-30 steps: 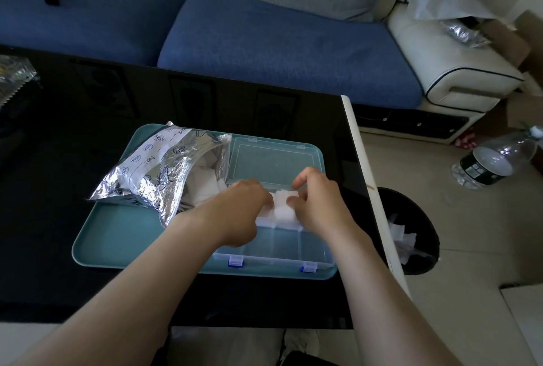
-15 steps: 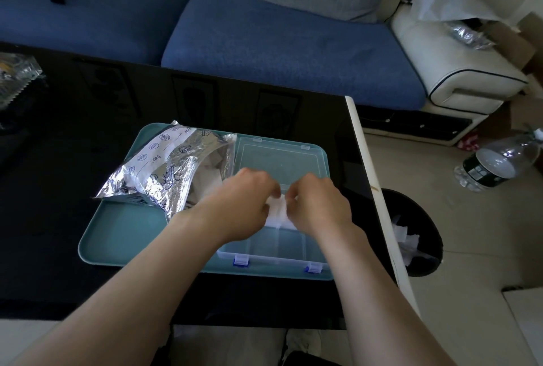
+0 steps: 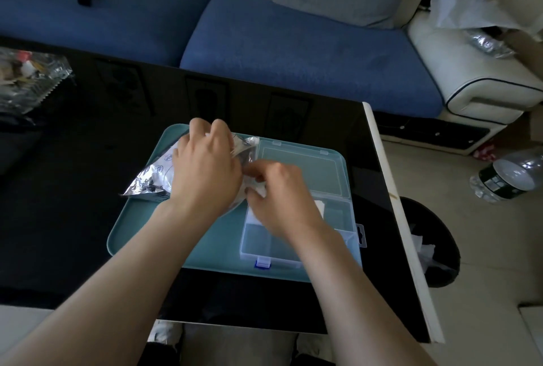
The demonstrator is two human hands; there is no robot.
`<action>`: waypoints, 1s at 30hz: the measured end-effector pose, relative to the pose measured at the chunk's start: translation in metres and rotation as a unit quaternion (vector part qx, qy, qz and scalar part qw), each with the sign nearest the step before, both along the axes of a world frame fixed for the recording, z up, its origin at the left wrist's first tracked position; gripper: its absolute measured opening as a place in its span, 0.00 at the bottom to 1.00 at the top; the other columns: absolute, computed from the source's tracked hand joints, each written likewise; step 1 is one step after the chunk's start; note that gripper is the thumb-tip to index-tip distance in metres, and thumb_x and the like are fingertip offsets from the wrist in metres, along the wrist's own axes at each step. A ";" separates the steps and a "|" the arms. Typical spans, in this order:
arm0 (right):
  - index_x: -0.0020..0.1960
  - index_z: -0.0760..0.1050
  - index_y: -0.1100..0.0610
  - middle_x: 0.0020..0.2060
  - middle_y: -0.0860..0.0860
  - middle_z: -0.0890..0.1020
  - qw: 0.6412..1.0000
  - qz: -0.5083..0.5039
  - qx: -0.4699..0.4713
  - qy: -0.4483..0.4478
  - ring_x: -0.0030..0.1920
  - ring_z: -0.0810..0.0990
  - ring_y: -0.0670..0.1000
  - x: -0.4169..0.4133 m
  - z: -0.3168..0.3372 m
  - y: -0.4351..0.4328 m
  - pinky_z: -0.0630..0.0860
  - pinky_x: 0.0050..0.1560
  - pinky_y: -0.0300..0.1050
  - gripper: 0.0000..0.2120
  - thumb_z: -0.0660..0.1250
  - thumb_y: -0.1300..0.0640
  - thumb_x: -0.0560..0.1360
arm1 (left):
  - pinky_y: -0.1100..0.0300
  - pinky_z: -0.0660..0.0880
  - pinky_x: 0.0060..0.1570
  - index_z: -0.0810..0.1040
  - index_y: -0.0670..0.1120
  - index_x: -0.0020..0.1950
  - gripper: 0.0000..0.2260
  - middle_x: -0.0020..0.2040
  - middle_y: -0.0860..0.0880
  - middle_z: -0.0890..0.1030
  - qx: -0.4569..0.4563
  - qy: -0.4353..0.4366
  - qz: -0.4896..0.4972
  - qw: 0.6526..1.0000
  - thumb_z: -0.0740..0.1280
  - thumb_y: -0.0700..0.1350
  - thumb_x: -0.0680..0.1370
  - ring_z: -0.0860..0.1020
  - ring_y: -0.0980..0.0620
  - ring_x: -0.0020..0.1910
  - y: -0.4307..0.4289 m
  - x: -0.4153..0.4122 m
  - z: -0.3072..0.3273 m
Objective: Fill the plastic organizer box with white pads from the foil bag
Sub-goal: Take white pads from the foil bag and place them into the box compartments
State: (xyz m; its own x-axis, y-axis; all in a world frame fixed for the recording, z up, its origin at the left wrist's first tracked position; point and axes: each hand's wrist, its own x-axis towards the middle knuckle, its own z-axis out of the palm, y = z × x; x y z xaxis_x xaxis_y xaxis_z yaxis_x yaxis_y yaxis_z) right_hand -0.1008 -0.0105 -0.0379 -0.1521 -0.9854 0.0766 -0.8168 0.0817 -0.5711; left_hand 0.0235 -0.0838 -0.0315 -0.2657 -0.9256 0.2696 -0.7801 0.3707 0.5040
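Just left of the organizer box (image 3: 258, 243), the foil bag (image 3: 151, 179) was gripped by the left hand (image 3: 202, 168) and a white pad (image 3: 260, 191) pinched by the right hand (image 3: 280, 196), so clinging neighbours could be dragged out and spilled.

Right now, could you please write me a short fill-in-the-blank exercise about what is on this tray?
The left hand grips the foil bag, which lies on the teal ____.
The right hand pinches a pad coloured ____.
The organizer box has its lid lying ____.
Its front latch is coloured ____.
Missing words: tray, white, open, blue.
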 end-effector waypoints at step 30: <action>0.55 0.83 0.49 0.45 0.45 0.83 0.991 -0.025 0.059 -0.116 0.45 0.80 0.48 0.004 0.008 -0.015 0.69 0.35 0.28 0.16 0.67 0.65 0.74 | 0.56 0.64 0.43 0.82 0.40 0.54 0.11 0.51 0.41 0.82 0.151 0.024 0.028 0.988 0.62 0.44 0.82 0.72 0.43 0.48 -0.013 0.015 0.011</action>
State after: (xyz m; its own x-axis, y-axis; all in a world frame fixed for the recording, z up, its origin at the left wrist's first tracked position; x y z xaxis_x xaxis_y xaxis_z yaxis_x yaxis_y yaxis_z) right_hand -0.0967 -0.0258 -0.0298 -0.2004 -0.9764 -0.0811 -0.6577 0.1954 -0.7275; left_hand 0.0389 -0.0965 -0.0206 -0.2053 -0.9786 -0.0110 -0.7678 0.1541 0.6219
